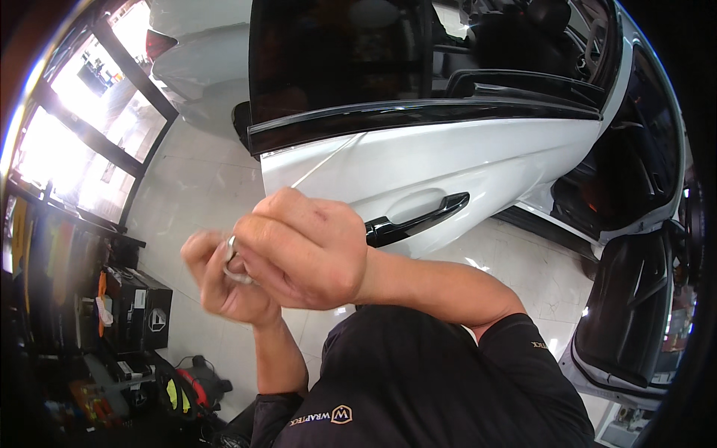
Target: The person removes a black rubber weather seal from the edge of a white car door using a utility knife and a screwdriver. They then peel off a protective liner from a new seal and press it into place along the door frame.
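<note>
A thin white strand runs taut from the dark trim below the window of a white car door to my right hand. That hand is closed in a fist around the strand, in front of the door. Just left of it and partly behind it is my left hand, its fingers curled and slightly blurred. A pale loop of what looks like the same strand shows between the two hands, at the left fingers. The fingertips of my right hand are hidden. The black door handle lies right of my fists.
The front door stands ajar, showing the dark car interior. Another open door with a black inner panel is at the right. Black boxes and tools line the left side, below glass doors. Pale tiles cover the floor.
</note>
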Demonstrator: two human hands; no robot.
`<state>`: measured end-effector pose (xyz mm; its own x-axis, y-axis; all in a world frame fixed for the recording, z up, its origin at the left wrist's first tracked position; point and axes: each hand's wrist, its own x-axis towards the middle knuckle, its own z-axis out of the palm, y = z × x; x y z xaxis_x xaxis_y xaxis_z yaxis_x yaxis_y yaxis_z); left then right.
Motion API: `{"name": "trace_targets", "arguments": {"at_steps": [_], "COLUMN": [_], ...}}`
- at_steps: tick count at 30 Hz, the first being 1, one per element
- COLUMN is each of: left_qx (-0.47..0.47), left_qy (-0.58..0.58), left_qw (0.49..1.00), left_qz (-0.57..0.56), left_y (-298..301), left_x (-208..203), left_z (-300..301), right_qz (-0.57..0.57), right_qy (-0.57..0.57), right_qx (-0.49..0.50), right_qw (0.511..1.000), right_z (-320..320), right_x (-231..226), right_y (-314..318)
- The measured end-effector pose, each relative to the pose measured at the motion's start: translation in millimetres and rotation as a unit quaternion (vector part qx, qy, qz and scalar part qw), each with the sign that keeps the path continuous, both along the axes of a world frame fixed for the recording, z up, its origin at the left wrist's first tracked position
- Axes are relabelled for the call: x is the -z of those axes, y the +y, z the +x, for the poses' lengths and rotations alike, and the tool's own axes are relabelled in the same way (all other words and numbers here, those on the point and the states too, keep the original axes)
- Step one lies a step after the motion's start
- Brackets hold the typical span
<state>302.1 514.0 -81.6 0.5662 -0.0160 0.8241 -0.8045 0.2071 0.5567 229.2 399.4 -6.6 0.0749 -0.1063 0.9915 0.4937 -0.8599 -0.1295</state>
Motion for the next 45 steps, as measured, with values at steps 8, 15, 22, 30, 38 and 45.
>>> {"name": "trace_targets", "arguments": {"at_steps": [8,15,22,30,38,45], "left_qx": [-0.115,-0.072,-0.054,-0.050,-0.019,-0.044], "left_qy": [-0.102,-0.072,0.048,0.102,0.040,0.023], "left_qw": [0.946,0.972,0.989,0.992,0.999,0.998], "left_qz": [0.284,0.212,0.126,0.048,-0.027,-0.049], "left_y": [-50,-84,-54,-41,-16,3], "left_x": [-67,-65,-58,-46,-49,-47], "left_z": [-27,-23,-15,-12,-1,4], "right_qz": [-0.017,-0.058,-0.084,-0.077,0.077,0.004], "right_qy": [0.009,-0.010,0.083,0.288,0.362,0.207], "right_qx": [-0.063,-0.079,-0.075,-0.046,0.122,0.168], "right_qw": [0.998,0.995,0.990,0.953,0.921,0.964], "right_z": [0,-7,1,-38,-70,-24], "right_x": [3,-9,2,-18,1,23], "right_y": [42,59,60,50,-37,-61]}}
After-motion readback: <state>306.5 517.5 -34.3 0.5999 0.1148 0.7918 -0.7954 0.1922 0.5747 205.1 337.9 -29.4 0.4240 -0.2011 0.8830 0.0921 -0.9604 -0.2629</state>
